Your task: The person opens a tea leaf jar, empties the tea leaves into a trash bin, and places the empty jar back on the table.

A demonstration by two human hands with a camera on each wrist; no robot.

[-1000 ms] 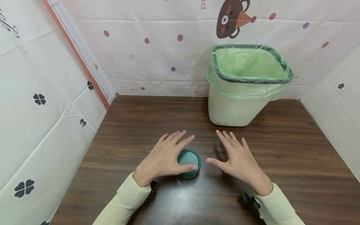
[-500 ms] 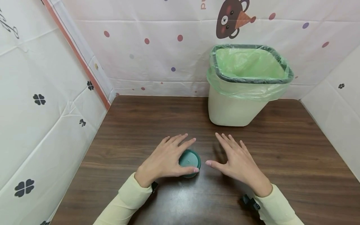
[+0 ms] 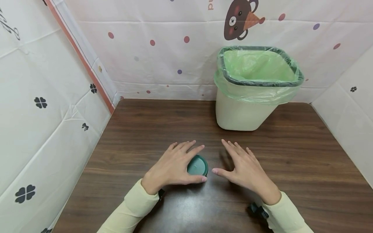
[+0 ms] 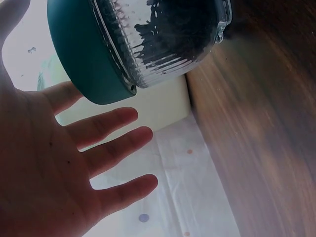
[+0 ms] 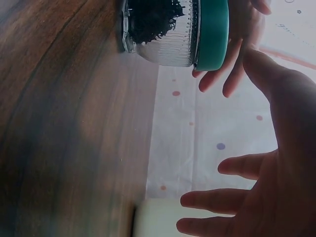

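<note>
A clear ribbed jar [image 4: 170, 54] with a green lid [image 3: 197, 166] stands upright on the table. Dark shredded stuff fills part of it; what kind I cannot tell. My left hand [image 3: 174, 166] reaches over the jar's left side, thumb and fingers spread around the lid. In the left wrist view those fingers are straight and do not close on the jar; whether any of them touches it I cannot tell. To the right of the jar, apart from it, my right hand [image 3: 246, 170] hovers with spread fingers and holds nothing.
A pale bin [image 3: 243, 113] lined with a green plastic bag [image 3: 259, 95] stands at the back right of the dark wooden table [image 3: 157, 119]. Printed white cloth [image 3: 163, 58] hangs behind the table and along its sides.
My left hand has shifted slightly right and toward me, covering more of the lid. My right hand has drawn a little toward me and to the left. The jar has stayed put.
</note>
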